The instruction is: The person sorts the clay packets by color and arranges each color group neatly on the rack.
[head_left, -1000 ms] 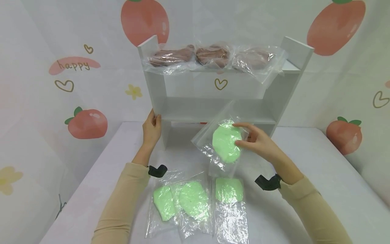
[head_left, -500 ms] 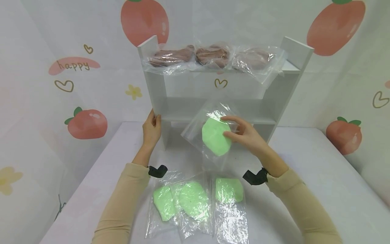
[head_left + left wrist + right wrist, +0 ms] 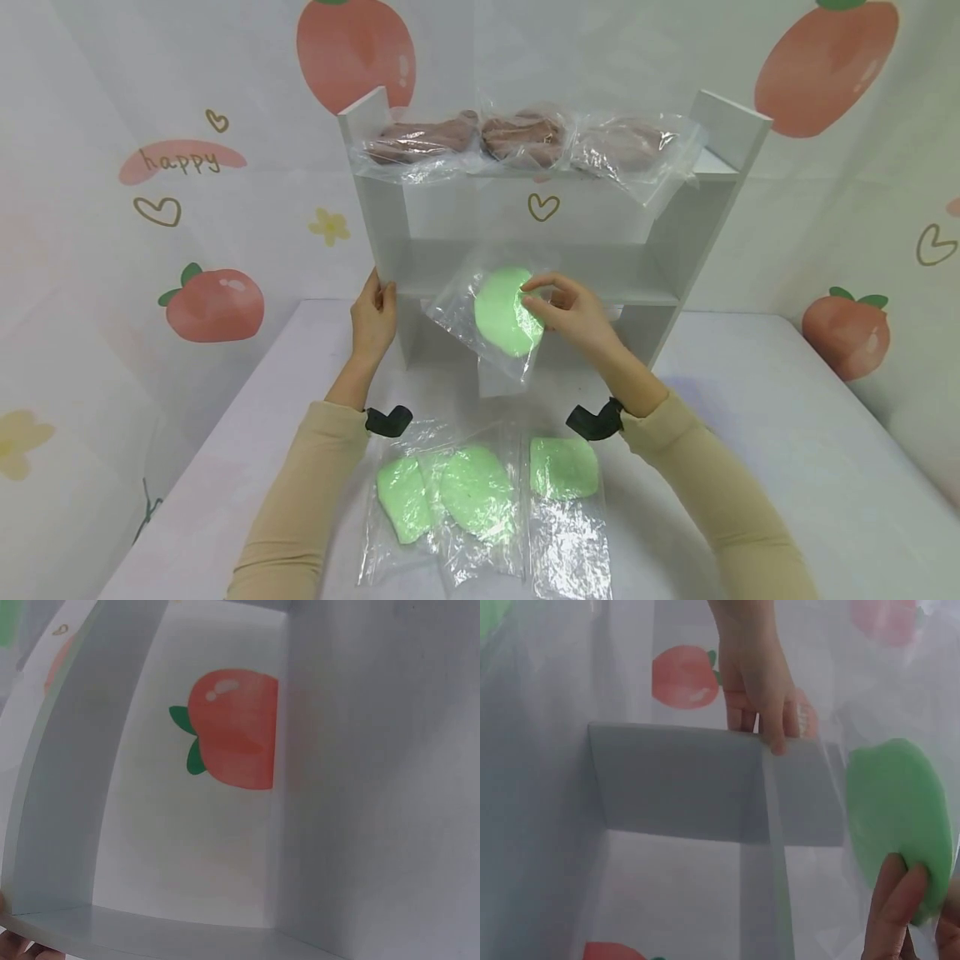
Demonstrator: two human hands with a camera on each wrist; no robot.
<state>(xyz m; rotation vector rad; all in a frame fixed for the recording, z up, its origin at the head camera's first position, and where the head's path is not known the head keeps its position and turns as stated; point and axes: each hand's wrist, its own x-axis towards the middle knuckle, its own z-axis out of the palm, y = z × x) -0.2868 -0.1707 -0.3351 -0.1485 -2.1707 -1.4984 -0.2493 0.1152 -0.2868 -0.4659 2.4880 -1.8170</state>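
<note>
My right hand point(image 3: 576, 315) pinches a clear plastic bag by its right side. Inside the bag is a flat, roundish light-green piece point(image 3: 501, 312), which looks like clay. The bag hangs tilted before the middle board of a white two-tier shelf point(image 3: 663, 283). In the right wrist view, my fingers point(image 3: 900, 904) lie over the lower edge of the green piece point(image 3: 900, 814). My left hand point(image 3: 373, 321) grips the shelf's left side panel, thumb in front and fingers behind. Only a few fingertips point(image 3: 30, 951) of it show in the left wrist view.
Three clear bags with brown lumps point(image 3: 525, 140) lie along the shelf's top board. On the white table point(image 3: 720, 375) in front, more clear bags with flat green pieces point(image 3: 476, 492) lie in a row. A printed cloth point(image 3: 600, 50) hangs behind.
My right hand has carried the bagged green piece leftward and slightly up, along the front of the shelf. My left hand stays on the side panel.
</note>
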